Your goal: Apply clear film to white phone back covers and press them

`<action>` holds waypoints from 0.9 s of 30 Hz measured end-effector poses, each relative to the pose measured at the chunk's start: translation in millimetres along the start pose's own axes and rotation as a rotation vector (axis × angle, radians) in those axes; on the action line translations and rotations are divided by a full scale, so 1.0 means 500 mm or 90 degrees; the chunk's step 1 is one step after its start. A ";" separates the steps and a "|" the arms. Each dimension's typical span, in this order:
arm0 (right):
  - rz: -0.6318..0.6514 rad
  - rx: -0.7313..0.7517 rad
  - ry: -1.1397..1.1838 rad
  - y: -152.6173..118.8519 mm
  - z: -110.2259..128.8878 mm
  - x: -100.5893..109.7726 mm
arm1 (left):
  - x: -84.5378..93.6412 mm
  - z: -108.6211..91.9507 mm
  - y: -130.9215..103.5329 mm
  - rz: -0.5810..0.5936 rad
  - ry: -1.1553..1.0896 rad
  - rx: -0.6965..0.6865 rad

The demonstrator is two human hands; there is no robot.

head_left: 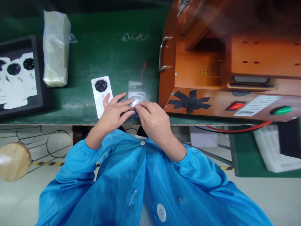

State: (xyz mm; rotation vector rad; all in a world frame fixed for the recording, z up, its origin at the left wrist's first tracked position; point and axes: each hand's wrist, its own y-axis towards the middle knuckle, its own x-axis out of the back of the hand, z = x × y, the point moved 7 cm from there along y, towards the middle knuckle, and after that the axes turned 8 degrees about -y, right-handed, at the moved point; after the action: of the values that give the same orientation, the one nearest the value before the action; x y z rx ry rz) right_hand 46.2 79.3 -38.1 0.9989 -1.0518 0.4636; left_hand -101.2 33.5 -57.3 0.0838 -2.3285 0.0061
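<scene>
Working at the green bench [82, 56] beside the orange machine [185, 75], you have a white panel [99, 99] flat by your left hand [114, 113]: likely stiff, slick, best edge-held. Clear film [135, 88] lies between your close-set hands, right [155, 121] seemingly pinching its near edge, left's grip unclear; probably light, floppy, easily creased, so take corners.

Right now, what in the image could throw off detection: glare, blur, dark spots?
Head view: glare on the clear plastic film between the hands, its edges hard to trace; head view: bright hotspot on the round pale-wood stool seat; head view: lettering on the white rectangular label smeared, unreadable; head view: top edge dark, detail lost.
</scene>
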 end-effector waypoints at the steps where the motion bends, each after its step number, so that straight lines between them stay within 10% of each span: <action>1: -0.018 0.011 -0.007 -0.001 -0.001 0.004 | -0.001 -0.003 -0.002 0.003 0.005 -0.006; 8: -0.107 0.140 0.026 -0.043 0.016 0.076 | -0.030 -0.033 -0.015 0.041 0.098 -0.040; 13: -0.080 -0.031 0.216 -0.019 -0.025 0.152 | -0.029 -0.047 -0.019 0.028 0.094 -0.059; 21: 0.199 0.069 0.192 0.110 0.023 0.056 | 0.085 -0.056 -0.087 -0.208 -0.077 0.028; 27: 0.091 -0.040 0.418 0.151 0.033 0.031 | 0.109 0.011 -0.131 -0.385 -0.306 0.124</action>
State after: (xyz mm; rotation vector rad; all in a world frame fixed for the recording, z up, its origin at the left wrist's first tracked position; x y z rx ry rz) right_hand -10.3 101.2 12.1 0.6432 -0.5388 0.8047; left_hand -138.6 -35.3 -23.1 0.9752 -2.6728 -0.1005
